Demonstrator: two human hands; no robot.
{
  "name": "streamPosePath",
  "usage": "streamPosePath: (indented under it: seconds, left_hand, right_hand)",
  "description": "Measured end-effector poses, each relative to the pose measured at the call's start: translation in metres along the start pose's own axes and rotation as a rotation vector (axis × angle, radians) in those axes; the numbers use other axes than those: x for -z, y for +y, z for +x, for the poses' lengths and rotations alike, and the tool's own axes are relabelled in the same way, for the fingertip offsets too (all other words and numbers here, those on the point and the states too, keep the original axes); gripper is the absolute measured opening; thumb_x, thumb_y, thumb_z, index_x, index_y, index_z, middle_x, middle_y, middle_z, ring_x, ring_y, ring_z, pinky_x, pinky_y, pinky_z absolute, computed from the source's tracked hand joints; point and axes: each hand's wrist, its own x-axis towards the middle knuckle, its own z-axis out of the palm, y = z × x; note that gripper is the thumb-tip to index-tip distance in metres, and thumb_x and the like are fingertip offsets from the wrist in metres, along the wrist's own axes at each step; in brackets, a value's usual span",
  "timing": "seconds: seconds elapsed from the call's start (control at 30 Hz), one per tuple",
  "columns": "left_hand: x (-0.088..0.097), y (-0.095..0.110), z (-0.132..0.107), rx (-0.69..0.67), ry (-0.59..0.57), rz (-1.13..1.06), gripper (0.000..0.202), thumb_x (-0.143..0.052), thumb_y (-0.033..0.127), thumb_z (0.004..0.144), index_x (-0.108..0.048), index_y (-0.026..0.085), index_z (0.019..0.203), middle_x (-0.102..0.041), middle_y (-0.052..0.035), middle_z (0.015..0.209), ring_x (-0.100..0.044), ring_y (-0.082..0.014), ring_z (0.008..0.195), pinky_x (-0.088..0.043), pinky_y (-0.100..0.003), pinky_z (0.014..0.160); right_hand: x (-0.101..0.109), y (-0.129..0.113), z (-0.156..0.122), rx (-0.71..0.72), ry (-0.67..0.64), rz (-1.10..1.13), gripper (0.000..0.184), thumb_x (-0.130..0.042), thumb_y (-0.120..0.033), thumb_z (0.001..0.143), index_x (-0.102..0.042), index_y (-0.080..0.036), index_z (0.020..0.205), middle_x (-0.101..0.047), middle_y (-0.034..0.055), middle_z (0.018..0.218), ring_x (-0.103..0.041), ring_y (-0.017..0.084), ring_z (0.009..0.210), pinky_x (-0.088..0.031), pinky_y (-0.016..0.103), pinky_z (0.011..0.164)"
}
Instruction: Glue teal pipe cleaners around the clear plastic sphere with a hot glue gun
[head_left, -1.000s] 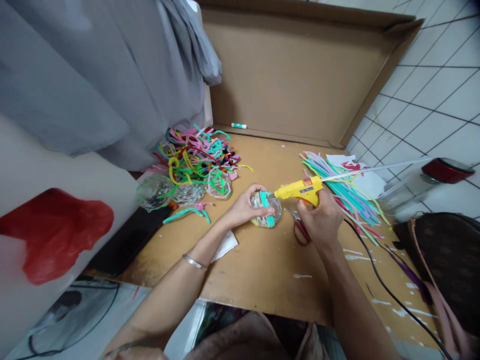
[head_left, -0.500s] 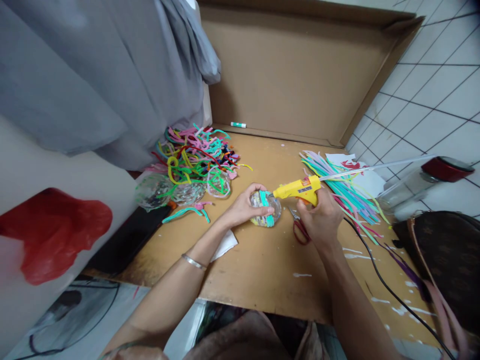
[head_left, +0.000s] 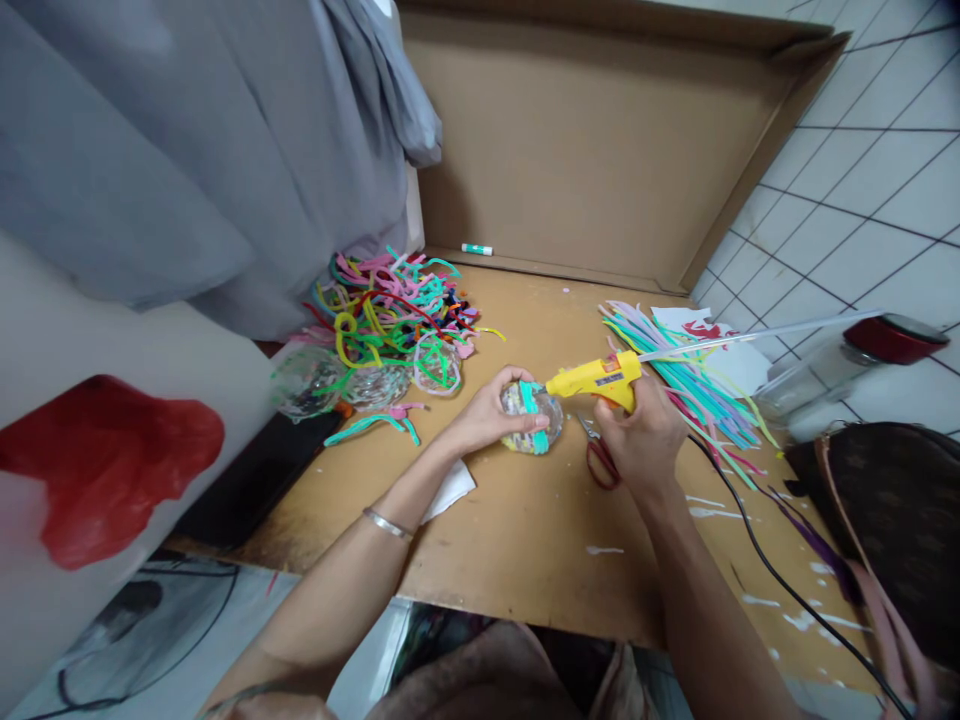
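Cardboard [head_left: 585, 150] and tiles [head_left: 855, 170] border the stained tabletop [head_left: 532, 540] beneath the glue gun [head_left: 596, 379].

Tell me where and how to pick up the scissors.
Grip the scissors by the red loops, from the near side, left of the right hand. The loops lie toward the person, blades away, so this should avoid the sharp end. That hand, holding the yellow glue gun, crowds the loops' right side.

Head camera looks forward, down onto the table [head_left: 525, 560].
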Motion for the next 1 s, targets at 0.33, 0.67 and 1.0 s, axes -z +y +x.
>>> streamPosePath:
  seconds: [0.33,0.67,1.0]
  left_hand:
    - [0.0,-0.0009,0.0005,0.005,0.004,0.005,0.065,-0.084,0.047,0.059,-0.05,0.019,0.106,-0.056,0.0025,0.085,-0.053,-0.0122,0.073,-0.046,-0.024,0.07]
    - [0.0004,0.0007,-0.0001,0.003,0.002,0.018,0.063,-0.083,0.046,0.06,-0.051,0.019,0.107,-0.056,0.0022,0.086,-0.053,-0.0123,0.073,-0.046,-0.024,0.07]
    - [0.0002,-0.001,0.0004,0.002,0.002,0.013,0.064,-0.084,0.046,0.059,-0.051,0.019,0.107,-0.056,0.0022,0.087,-0.053,-0.0124,0.074,-0.046,-0.024,0.07]
  right_hand:
    - [0.0024,-0.0004,0.0013,0.021,0.005,-0.003,0.014,-0.051,-0.029,0.078,-0.056,-0.021,0.089,-0.062,0.004,0.078,-0.056,0.021,0.07,-0.037,0.029,0.06]
    - [0.003,-0.001,0.002,0.028,0.002,0.01,0.013,-0.05,-0.028,0.078,-0.055,-0.021,0.088,-0.06,0.0038,0.077,-0.055,0.021,0.072,-0.036,0.029,0.061]
    - [0.0062,-0.0023,0.0035,0.036,0.004,0.009,0.008,-0.05,-0.027,0.077,-0.053,-0.022,0.083,-0.057,0.0022,0.073,-0.052,0.02,0.068,-0.034,0.029,0.059]
